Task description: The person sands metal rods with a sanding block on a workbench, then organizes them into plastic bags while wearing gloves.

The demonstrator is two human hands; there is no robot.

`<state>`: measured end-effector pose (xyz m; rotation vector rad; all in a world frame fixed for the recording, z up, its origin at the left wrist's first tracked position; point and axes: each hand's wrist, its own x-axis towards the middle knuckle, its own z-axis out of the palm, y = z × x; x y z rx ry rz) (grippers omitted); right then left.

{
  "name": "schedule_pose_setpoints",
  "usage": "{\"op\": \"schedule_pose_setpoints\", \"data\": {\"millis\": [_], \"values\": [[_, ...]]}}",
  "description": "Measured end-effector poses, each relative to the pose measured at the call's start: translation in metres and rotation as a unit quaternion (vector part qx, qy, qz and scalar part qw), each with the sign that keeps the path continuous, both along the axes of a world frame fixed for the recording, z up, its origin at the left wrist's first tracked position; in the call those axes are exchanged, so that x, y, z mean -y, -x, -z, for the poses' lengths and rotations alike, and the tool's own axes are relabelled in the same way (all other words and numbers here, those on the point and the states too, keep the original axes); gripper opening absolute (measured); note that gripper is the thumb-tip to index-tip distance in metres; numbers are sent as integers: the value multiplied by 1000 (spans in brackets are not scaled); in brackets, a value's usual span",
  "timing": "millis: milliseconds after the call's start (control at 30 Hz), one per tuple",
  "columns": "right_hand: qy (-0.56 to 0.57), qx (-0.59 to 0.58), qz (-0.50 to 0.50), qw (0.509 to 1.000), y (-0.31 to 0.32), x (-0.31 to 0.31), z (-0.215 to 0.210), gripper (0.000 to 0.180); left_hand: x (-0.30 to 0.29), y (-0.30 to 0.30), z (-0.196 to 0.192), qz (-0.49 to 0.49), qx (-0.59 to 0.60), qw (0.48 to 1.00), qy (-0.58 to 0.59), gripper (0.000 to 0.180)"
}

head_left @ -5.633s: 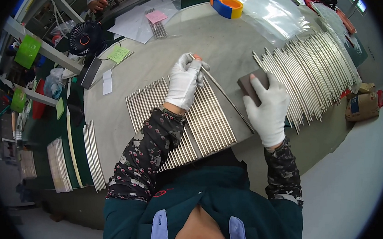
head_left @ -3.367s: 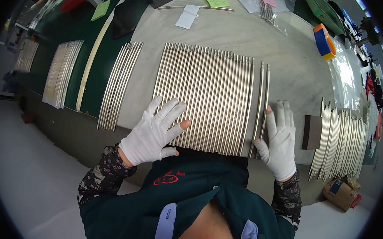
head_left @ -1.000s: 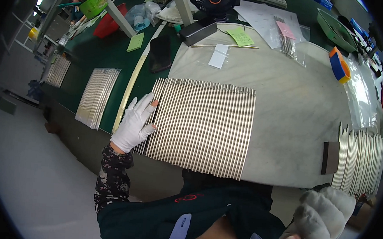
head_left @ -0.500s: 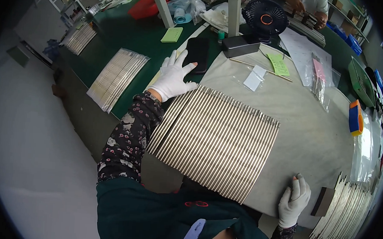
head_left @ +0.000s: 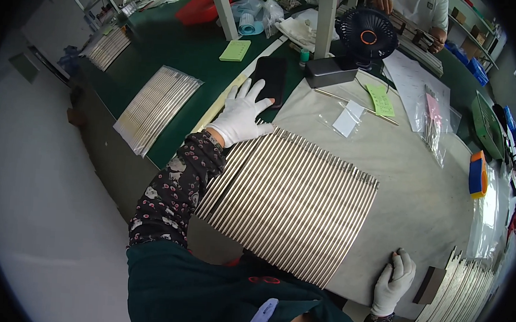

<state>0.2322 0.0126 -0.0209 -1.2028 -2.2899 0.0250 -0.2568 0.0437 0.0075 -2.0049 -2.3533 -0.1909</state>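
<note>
Left hand (head_left: 241,120) lies spread over far ends of metal rods (head_left: 296,204)

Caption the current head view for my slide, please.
Gloved left hand spread at aligned metal rods, right hand near a brown block.

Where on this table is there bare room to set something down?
The widest free patch is grey mat between the long row of rods and the orange tape holder, beyond the right hand. Another is the green tabletop between the bagged rods and the red bin. Crowded spots: around the fan and at the left hand, near the phone.
</note>
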Motion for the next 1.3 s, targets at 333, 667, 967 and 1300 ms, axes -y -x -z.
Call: {"op": "schedule_pose_setpoints", "data": {"millis": [333, 667, 967, 1300], "values": [[-16, 16, 12, 1000, 4, 0, 0, 34, 3, 0, -5, 15, 9, 998, -59, 59], [-22, 26, 21, 999, 7, -3, -1, 31, -2, 9, -6, 43, 6, 998, -43, 55], [-24, 28, 27, 999, 9, -2, -2, 29, -2, 14, -10, 69, 4, 997, -41, 55], [-46, 19, 53, 997, 13, 5, -11, 30, -38, 22, -9, 36, -146, 984, -92, 79]]}}
